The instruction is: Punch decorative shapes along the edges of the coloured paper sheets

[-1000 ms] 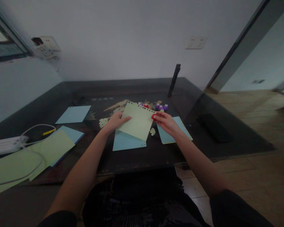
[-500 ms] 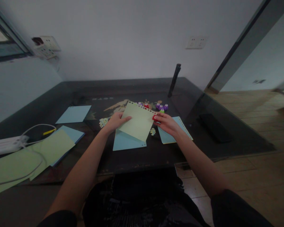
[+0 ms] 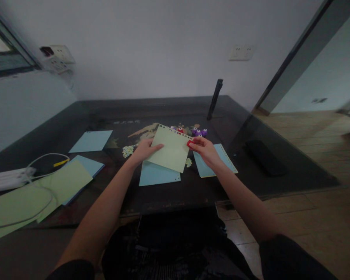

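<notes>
My left hand [image 3: 146, 150] pinches the left side of a pale green paper sheet [image 3: 172, 151], thumb on top. A row of punched holes runs along the sheet's far edge. In my right hand [image 3: 206, 151] is a small red craft punch [image 3: 189, 144], at the far right corner of the sheet. Whether its jaws are pressed I cannot tell. Below the green sheet lies a light blue sheet [image 3: 159, 175]. Small paper cut-outs lie in a pile [image 3: 127, 151] by my left hand and in a smaller cluster [image 3: 188, 162] near my right.
Several purple punches [image 3: 200, 132] and another red punch [image 3: 180, 130] stand beyond the sheet. Blue punched sheets [image 3: 204, 166] lie under my right wrist. A flat black object [image 3: 265, 157] is farther right. Leftward are a blue sheet [image 3: 91, 140], green sheets [image 3: 71, 177] and a white power strip [image 3: 10, 179].
The near corner of the green sheet has shifted slightly right and away from me. My right hand and the red punch moved a little left. A green punch behind my hand is now hidden.
</notes>
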`<control>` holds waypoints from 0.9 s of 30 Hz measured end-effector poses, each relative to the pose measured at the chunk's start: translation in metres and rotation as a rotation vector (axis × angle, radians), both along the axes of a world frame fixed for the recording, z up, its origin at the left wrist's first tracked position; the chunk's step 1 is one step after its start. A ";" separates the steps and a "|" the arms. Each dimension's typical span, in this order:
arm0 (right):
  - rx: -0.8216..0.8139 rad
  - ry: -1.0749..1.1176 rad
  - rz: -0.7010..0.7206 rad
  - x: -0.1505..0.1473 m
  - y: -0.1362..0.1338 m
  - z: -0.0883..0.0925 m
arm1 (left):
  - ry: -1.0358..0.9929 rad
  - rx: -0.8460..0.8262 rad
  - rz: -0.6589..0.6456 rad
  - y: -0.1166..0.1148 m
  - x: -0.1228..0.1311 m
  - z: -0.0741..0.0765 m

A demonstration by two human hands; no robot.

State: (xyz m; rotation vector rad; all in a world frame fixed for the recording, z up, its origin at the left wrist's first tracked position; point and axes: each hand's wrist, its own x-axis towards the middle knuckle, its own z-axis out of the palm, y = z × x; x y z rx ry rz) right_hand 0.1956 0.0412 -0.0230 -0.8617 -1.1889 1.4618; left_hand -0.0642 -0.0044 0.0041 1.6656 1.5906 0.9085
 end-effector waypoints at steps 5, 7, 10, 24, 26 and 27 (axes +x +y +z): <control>-0.075 0.050 0.031 0.000 0.000 -0.001 | 0.002 0.004 0.007 -0.001 0.003 0.001; -0.083 0.064 0.042 0.001 0.000 0.001 | -0.011 -0.014 0.010 -0.001 0.003 0.002; -0.080 0.072 0.045 0.002 0.000 0.004 | -0.016 -0.025 0.014 -0.001 0.003 0.000; -0.086 0.097 0.039 0.003 -0.002 0.007 | -0.050 -0.023 0.017 0.000 0.003 -0.003; -0.081 0.104 0.039 0.002 -0.002 0.007 | -0.054 -0.019 0.015 0.000 0.004 -0.003; -0.076 0.103 0.038 0.002 -0.002 0.007 | -0.054 -0.014 0.019 0.000 0.004 -0.003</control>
